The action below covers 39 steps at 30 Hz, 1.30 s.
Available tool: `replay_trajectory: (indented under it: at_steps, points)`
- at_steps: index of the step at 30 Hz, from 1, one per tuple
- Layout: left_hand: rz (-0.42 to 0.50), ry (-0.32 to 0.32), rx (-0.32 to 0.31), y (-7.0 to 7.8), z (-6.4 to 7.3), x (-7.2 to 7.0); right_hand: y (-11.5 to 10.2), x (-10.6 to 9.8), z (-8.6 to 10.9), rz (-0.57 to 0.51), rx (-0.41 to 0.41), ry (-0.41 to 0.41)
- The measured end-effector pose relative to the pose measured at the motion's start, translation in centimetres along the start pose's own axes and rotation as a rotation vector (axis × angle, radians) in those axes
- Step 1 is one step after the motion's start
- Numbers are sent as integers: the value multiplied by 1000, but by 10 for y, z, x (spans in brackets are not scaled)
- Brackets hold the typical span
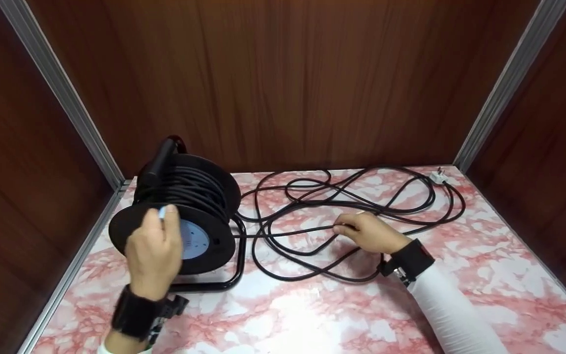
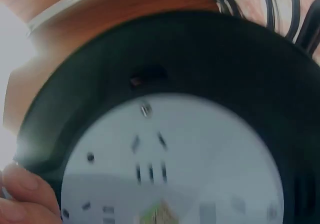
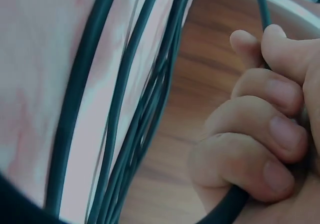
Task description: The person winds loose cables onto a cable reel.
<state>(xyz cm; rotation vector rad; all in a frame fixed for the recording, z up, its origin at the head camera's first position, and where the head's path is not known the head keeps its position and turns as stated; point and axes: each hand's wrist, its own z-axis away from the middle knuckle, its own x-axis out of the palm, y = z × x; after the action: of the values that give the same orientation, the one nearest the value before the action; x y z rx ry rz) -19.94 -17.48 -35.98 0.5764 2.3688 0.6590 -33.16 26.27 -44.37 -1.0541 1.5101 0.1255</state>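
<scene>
A black cable reel [image 1: 128, 216] stands on its tubular frame at the left, tilted, its drum wound with black cord. My left hand [image 1: 153, 253] is at the reel's near flange, fingers curled around a small light-blue knob [image 1: 162, 212]. The pale socket panel [image 1: 195, 241] sits partly behind that hand; the left wrist view shows its slots, slightly blurred. To the right, my right hand [image 1: 369, 231] grips the black cord [image 1: 302, 230], which runs nearly straight to the reel. In the right wrist view the cord [image 3: 262, 6] passes through the curled fingers.
Loose loops of cord [image 1: 312, 269] spread over the red-and-white marbled table [image 1: 283, 319]. A white plug [image 1: 438, 177] lies at the back right. Brown wood-look panels [image 1: 283, 88] with metal corner strips enclose the back and both sides.
</scene>
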Motion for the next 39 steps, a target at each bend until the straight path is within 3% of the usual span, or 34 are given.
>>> replay_trajectory:
  at_steps: [4, 10, 16, 22, 25, 30, 32, 34, 37, 39]
  points:
    - [-28, -7, 81, 8, 11, 14, -11, 7, -2, -51, 8, -42]
    - [-53, -95, 149, 14, 24, 29, -17, 10, -3, -137, 11, -97]
    - [-36, -124, 232, 10, 25, 35, -14, 5, -1, -191, 15, -202]
    - [-53, -153, 260, 8, 27, 35, -8, -1, 1, -245, 28, -252]
    - [-70, -172, 267, 8, 28, 35, -10, -4, 1, -232, 4, -209]
    - [-76, -171, 262, 8, 29, 33, -20, -11, 0, -60, -49, 87]
    - [-75, -172, 255, 8, 29, 33, -19, -12, 0, -22, -48, 137]
    - [-77, -177, 249, 8, 29, 33, -14, -11, 1, -50, -39, 98]
    - [-93, -185, 257, 9, 31, 35, -1, -11, 3, -195, -30, -31]
    - [-103, -187, 266, 9, 33, 36, 5, -15, 6, -279, -34, -63]
